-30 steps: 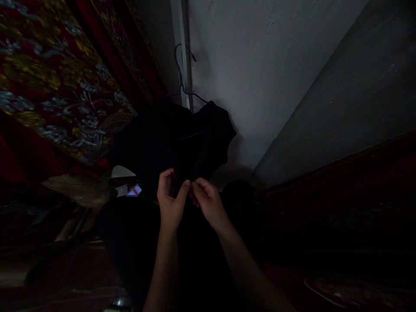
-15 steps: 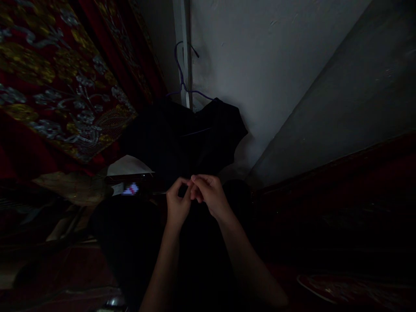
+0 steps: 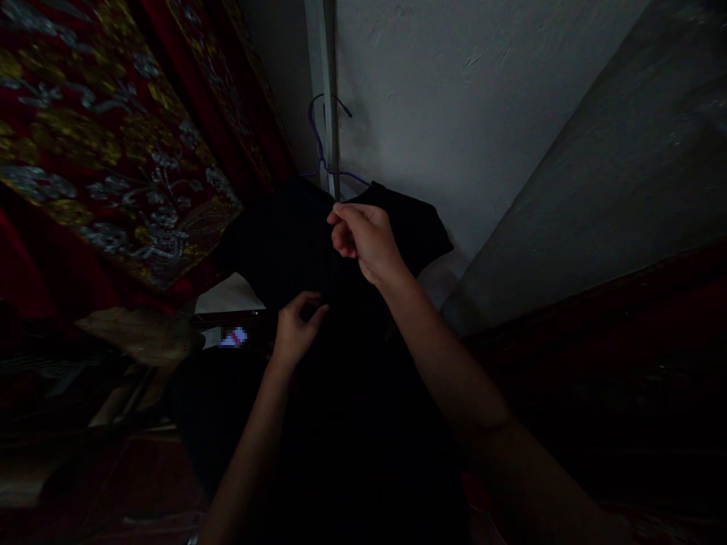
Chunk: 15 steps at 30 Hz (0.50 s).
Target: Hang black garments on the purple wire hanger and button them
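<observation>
A black garment (image 3: 273,235) hangs on a purple hanger (image 3: 316,140) in front of me, its lower part merging with the darkness. My left hand (image 3: 295,329) is at the front of the garment, fingers curled and thumb close to the index finger, apparently pinching the dark cloth. Higher up, my right hand (image 3: 366,238) is held before the garment's neckline, thumb and index fingertip pressed together and the other fingers curled in. Whatever is in that pinch is too small and dark to make out.
A narrow vertical post (image 3: 329,68) carries the hanger against a grey wall (image 3: 454,98). Red cloth with gold and silver embroidery (image 3: 113,151) hangs at left. Below it sit a pale rounded object (image 3: 141,333) and a small blurred bright patch (image 3: 232,337).
My hands, together before, are now apart. The right hand has risen toward the neckline, still pinched; the left has shifted slightly left and up. The garment's front now covers the hanger's lower bar.
</observation>
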Tool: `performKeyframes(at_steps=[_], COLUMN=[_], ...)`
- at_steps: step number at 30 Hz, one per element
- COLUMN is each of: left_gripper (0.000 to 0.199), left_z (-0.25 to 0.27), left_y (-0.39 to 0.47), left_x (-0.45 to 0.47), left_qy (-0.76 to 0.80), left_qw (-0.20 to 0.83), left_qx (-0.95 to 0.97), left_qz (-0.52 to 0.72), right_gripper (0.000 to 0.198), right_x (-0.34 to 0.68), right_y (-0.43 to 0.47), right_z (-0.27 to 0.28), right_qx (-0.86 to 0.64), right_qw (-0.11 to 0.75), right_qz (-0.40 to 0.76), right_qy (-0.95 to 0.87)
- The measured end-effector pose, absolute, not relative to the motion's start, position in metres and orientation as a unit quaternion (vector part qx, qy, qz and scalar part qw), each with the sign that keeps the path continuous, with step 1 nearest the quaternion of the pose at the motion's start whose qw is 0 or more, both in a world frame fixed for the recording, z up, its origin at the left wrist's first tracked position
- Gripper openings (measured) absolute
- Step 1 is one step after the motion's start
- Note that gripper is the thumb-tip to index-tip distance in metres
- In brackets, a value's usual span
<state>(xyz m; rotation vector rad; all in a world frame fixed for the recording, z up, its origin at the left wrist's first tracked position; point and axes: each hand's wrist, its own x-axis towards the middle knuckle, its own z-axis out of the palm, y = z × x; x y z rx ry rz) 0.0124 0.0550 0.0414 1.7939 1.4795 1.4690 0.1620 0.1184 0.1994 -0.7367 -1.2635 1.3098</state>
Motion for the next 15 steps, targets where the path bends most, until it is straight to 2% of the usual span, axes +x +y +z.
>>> performKeyframes(at_steps=[2, 4, 9, 12, 15], left_gripper=[0.041, 0.046, 0.023, 0.012, 0.009], left_z=[0.085, 0.131, 0.207, 0.216, 0.216], left_y=[0.063, 0.073, 0.101, 0.109, 0.107], left_x=[0.013, 0.019, 0.029, 0.028, 0.03], left_qy=[0.468, 0.412, 0.355, 0.352, 0.354], left_qw=[0.136, 0.06, 0.016, 0.027, 0.02], left_qx=[0.658, 0.676, 0.745, 0.792, 0.812], left_qz=[0.574, 0.608, 0.565, 0.499, 0.463], right_gripper=[0.031, 0.033, 0.034, 0.034, 0.034], right_x=[0.165, 0.167, 0.175, 0.18, 0.18], right_y=[0.111, 0.107, 0.108, 0.11, 0.115], right_z=[0.195, 0.195, 0.201, 0.2, 0.191], right_qx=[-0.308, -0.308, -0.313, -0.321, -0.327], right_qw=[0.548, 0.549, 0.565, 0.578, 0.586], right_qz=[0.533, 0.507, 0.463, 0.447, 0.411], right_qy=[-0.566, -0.589, -0.607, -0.603, -0.617])
